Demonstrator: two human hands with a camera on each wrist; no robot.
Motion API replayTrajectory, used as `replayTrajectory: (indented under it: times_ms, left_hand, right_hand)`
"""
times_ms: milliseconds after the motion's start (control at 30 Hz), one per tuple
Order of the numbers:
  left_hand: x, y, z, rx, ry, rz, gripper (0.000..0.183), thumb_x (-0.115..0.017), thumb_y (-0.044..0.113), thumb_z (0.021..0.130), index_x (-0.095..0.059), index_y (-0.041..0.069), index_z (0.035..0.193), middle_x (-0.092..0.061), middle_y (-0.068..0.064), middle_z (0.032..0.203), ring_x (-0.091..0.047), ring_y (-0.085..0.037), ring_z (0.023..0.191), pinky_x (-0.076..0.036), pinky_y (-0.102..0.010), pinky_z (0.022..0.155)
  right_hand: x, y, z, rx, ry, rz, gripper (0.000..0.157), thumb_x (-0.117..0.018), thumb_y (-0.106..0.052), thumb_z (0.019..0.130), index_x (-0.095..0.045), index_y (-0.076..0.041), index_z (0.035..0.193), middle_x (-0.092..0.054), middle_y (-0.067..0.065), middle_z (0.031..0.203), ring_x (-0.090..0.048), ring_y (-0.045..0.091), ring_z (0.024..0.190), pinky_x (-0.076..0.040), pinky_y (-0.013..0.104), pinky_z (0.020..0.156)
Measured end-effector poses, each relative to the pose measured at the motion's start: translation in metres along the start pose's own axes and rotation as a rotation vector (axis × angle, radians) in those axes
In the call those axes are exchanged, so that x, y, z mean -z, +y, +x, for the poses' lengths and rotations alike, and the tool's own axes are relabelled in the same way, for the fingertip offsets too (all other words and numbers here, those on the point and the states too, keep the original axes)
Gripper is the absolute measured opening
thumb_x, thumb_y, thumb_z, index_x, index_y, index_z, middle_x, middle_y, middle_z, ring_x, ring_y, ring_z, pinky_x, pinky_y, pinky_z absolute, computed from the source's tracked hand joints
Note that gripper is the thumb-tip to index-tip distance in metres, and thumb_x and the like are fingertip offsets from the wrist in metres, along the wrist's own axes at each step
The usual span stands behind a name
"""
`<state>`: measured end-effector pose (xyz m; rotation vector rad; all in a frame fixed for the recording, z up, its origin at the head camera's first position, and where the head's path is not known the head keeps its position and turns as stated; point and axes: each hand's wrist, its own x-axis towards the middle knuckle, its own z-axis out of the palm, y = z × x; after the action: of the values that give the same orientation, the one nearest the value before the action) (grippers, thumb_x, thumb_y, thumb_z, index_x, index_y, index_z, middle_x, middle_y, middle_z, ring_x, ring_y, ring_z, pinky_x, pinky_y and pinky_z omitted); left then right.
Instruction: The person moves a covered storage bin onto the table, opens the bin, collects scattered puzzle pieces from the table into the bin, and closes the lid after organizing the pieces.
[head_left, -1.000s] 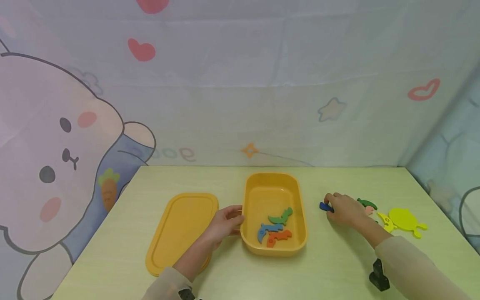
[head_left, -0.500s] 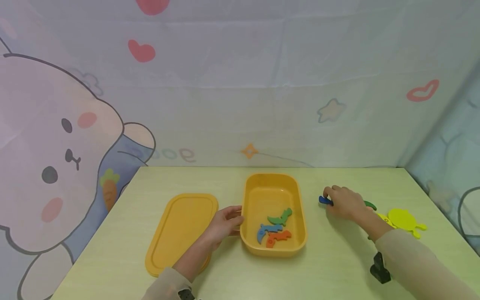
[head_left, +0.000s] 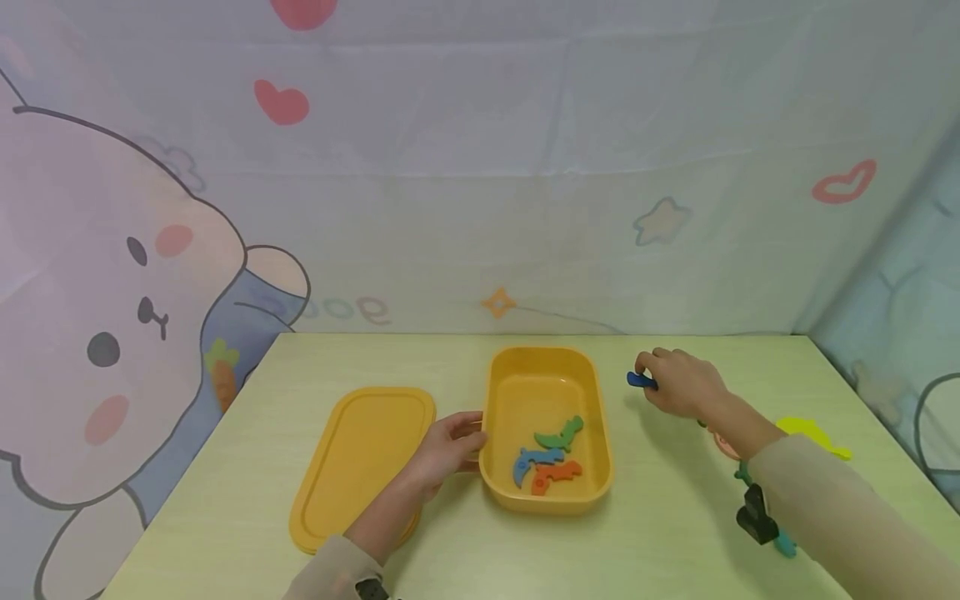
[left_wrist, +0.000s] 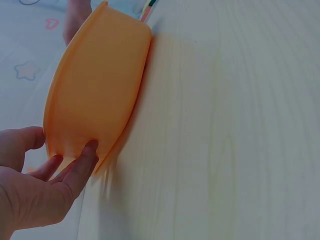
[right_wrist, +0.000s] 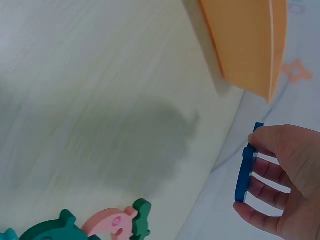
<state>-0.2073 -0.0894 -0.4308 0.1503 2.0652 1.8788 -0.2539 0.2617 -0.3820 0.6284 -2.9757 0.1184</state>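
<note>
A yellow-orange plastic box [head_left: 545,506] stands at mid-table. Inside it lie a green [head_left: 559,434], a blue [head_left: 537,462] and an orange-red [head_left: 556,476] flat animal-shaped toy piece. My left hand [head_left: 450,454] rests its fingers and thumb against the box's left outer wall; none of its fingers reach inside. To the right of the box, my right hand [head_left: 684,385] is raised above the table. It pinches a dark blue flat toy piece [right_wrist: 245,172] between thumb and fingertips. In the head view most of that piece is hidden behind the fingers.
A yellow lid [head_left: 360,467] lies flat left of the box, partly under the left forearm. More toy pieces lie at right: a yellow-green one [head_left: 808,430], a pink one [right_wrist: 111,220], a dark green one [right_wrist: 52,231] and a teal one [head_left: 785,544]. The right forearm partly covers them.
My right hand has risen off the table and moved away and slightly left with the dark blue toy piece, uncovering a teal piece. The left hand and box have stayed put.
</note>
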Motion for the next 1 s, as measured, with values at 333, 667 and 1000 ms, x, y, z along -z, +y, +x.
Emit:
replayTrajectory:
  times_ms: [333,667,1000]
  left_hand:
    - [0.001,0.000,0.000,0.003,-0.001,0.002,0.047,-0.052,0.012,0.093,-0.039,-0.003,0.135,-0.047,-0.025,0.131,-0.058,-0.033,0.106,-0.055,-0.037,0.077]
    - [0.000,-0.001,0.001,0.004,0.002,0.003,0.047,-0.051,0.012,0.093,-0.039,-0.004,0.135,-0.047,-0.025,0.131,-0.058,-0.034,0.106,-0.055,-0.037,0.077]
    - [0.000,-0.001,0.002,0.010,0.010,0.008,0.047,-0.051,0.012,0.093,-0.039,-0.003,0.136,-0.047,-0.025,0.132,-0.058,-0.034,0.106,-0.055,-0.038,0.077]
  right_hand:
    - [0.013,-0.018,0.010,0.056,-0.010,-0.015,0.019,-0.065,-0.014,0.082,-0.060,-0.009,0.100,-0.053,0.001,0.077,-0.050,0.016,0.063,-0.043,0.028,0.048]
    - [0.016,-0.035,0.021,0.095,-0.012,-0.035,0.019,-0.065,-0.015,0.081,-0.060,-0.012,0.100,-0.054,0.001,0.080,-0.050,0.018,0.066,-0.043,0.029,0.048]
    - [0.017,-0.054,0.031,0.131,-0.035,-0.027,0.018,-0.066,-0.018,0.082,-0.062,-0.014,0.099,-0.057,0.001,0.084,-0.053,0.018,0.069,-0.046,0.029,0.052]
